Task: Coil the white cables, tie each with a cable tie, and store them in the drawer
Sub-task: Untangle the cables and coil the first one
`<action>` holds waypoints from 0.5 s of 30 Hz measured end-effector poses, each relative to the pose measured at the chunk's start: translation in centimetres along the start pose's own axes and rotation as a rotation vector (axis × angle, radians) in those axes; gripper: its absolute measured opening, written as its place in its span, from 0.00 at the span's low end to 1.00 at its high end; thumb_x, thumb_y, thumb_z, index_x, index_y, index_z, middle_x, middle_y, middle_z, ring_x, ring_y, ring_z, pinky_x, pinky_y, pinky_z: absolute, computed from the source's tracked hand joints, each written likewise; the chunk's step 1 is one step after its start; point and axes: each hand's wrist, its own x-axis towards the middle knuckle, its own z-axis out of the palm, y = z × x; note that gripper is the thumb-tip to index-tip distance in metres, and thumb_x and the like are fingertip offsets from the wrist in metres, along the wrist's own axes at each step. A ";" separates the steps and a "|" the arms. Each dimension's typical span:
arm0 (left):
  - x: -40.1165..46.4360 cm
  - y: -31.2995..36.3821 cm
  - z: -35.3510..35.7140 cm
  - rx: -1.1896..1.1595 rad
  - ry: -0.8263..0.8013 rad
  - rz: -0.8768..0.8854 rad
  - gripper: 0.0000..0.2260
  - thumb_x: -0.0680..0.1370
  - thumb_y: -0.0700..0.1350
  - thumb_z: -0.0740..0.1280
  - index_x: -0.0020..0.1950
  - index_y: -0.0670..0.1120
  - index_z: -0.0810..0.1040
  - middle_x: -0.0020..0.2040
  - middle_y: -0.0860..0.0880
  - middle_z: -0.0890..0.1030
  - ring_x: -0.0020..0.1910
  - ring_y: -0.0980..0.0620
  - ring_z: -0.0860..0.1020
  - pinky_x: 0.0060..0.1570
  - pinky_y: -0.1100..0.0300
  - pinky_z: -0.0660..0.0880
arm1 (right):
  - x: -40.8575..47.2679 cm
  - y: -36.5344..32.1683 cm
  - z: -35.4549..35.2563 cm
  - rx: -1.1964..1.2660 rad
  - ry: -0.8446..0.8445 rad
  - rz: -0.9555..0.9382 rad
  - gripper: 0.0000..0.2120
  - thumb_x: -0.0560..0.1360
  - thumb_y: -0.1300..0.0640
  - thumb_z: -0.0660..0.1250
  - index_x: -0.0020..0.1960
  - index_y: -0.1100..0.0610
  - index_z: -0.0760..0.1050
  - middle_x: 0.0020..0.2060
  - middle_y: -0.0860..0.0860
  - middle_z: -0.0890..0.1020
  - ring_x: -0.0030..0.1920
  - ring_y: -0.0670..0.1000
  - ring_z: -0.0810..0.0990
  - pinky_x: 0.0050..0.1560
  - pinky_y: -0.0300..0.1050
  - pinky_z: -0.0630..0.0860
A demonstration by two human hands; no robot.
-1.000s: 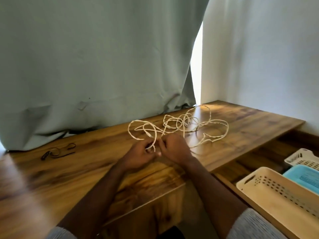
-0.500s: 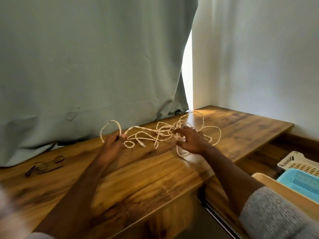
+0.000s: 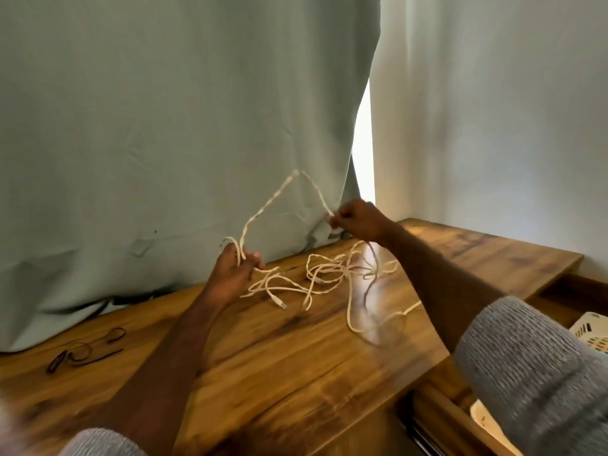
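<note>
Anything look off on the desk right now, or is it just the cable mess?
Mostly the mess. The white cables lie in a loose tangle on the wooden desk; one strand is lifted in an arch between the left hand and right hand. Another loop sags near the desk's front edge. The dark cable ties lie unused at far left.

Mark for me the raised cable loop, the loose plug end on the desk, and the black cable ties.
raised cable loop (image 3: 297, 172), head view, on its peak.
loose plug end (image 3: 280, 303), head view, on the connector tip.
black cable ties (image 3: 86, 351), head view, on the middle strand.
</note>
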 end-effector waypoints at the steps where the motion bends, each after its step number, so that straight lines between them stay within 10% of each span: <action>1: 0.3 0.7 0.7 -0.002 -0.037 0.015 0.07 0.80 0.43 0.67 0.44 0.49 0.70 0.41 0.45 0.83 0.37 0.50 0.79 0.44 0.53 0.76 | 0.9 -1.9 -0.7 0.114 0.075 -0.019 0.13 0.76 0.51 0.72 0.36 0.57 0.82 0.30 0.55 0.82 0.30 0.48 0.76 0.33 0.40 0.72; 6: 1.8 3.9 4.2 -0.129 -0.192 0.085 0.09 0.76 0.38 0.70 0.48 0.47 0.71 0.46 0.36 0.84 0.31 0.54 0.79 0.38 0.53 0.77 | 3.6 -8.3 0.1 0.412 -0.012 -0.029 0.17 0.76 0.53 0.73 0.43 0.69 0.81 0.27 0.56 0.76 0.24 0.47 0.74 0.27 0.39 0.72; 11: 1.9 4.8 5.8 -0.138 -0.371 0.038 0.08 0.76 0.42 0.73 0.55 0.48 0.83 0.37 0.51 0.84 0.30 0.59 0.77 0.34 0.63 0.73 | 3.8 -8.6 2.9 0.341 -0.047 -0.065 0.17 0.74 0.51 0.74 0.40 0.66 0.82 0.29 0.61 0.81 0.26 0.52 0.77 0.33 0.42 0.77; 15: 1.5 4.5 6.4 -0.164 -0.287 -0.053 0.05 0.77 0.42 0.72 0.46 0.42 0.85 0.30 0.47 0.79 0.27 0.55 0.74 0.32 0.61 0.72 | 2.3 -8.2 4.0 0.189 0.246 -0.078 0.17 0.73 0.44 0.74 0.46 0.59 0.82 0.29 0.50 0.83 0.27 0.44 0.81 0.38 0.40 0.80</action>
